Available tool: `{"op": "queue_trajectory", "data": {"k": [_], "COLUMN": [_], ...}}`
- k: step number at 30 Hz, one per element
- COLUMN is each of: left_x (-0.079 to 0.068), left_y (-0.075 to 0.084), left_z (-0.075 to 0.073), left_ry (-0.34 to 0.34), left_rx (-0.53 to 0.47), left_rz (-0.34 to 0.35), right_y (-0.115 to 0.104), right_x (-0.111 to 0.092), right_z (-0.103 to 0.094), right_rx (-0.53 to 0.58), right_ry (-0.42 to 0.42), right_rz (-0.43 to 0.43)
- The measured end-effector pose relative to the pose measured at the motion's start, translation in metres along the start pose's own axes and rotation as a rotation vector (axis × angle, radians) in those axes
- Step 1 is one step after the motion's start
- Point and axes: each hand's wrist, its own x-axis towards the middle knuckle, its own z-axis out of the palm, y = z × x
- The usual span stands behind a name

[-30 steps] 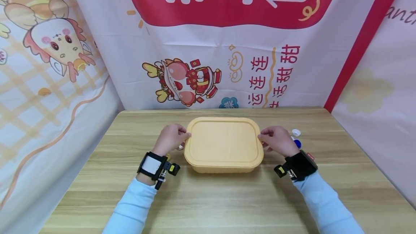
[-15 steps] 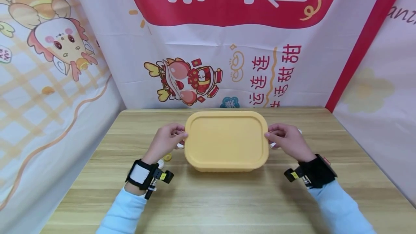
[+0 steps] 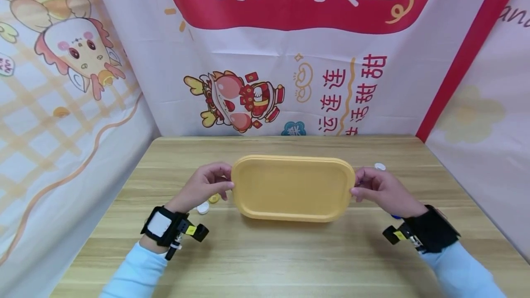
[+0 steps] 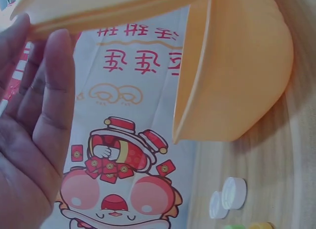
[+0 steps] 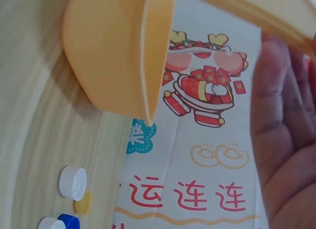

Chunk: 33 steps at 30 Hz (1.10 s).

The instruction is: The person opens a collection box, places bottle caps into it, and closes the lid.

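Observation:
A yellow, rounded rectangular lid [image 3: 293, 187] is held up by its two short ends, its top tilted toward me. My left hand [image 3: 206, 185] pinches the lid's left end between thumb and fingers. At the opposite end, my right hand [image 3: 384, 191] grips the rim the same way. Below the lid stands a matching yellow box [image 4: 239, 66] on the table; both wrist views show a gap between the two. From the head view the lid hides the box, and its inside is out of sight.
Bottle caps lie on the wooden table [image 3: 281, 261] at both sides: a white cap [image 3: 203, 208] and a yellow cap [image 3: 214, 198] on the left, a white cap [image 3: 380, 166] and a blue cap [image 5: 69, 222] on the right. A printed cloth [image 3: 157, 49] hangs behind.
The lid has come up off the box and toward me, tilting so its top faces me more. Both hands have moved with it, spreading slightly apart.

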Motion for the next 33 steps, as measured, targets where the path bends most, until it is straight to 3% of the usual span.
{"op": "queue_trajectory", "data": {"k": [6, 14, 21, 24, 27, 30, 33], "left_x": [-0.007, -0.011, -0.009, -0.009, -0.009, -0.009, -0.010], "left_y": [-0.004, -0.013, -0.014, -0.015, -0.015, -0.015, -0.015], "left_z": [-0.008, -0.013, -0.012, -0.011, -0.011, -0.009, -0.008], "left_ry": [-0.121, -0.320, -0.459, -0.533, -0.607, -0.658, -0.708], "left_rx": [-0.015, -0.120, -0.217, -0.243, -0.261, -0.245, -0.226], "left_rz": [0.045, 0.157, 0.193, 0.179, 0.109, 0.048, 0.032], "right_y": [-0.002, -0.002, -0.001, -0.001, 0.000, 0.001, 0.004], "right_x": [-0.008, -0.019, -0.024, -0.025, -0.025, -0.025, -0.023], "right_z": [0.000, -0.001, -0.001, 0.001, 0.004, 0.007, 0.011], "right_rx": [0.021, 0.054, 0.167, 0.193, 0.226, 0.242, 0.242], "right_ry": [-0.100, -0.175, -0.277, -0.318, -0.378, -0.444, -0.516], "right_rz": [-0.149, -0.143, -0.172, -0.152, -0.114, -0.086, -0.061]}}
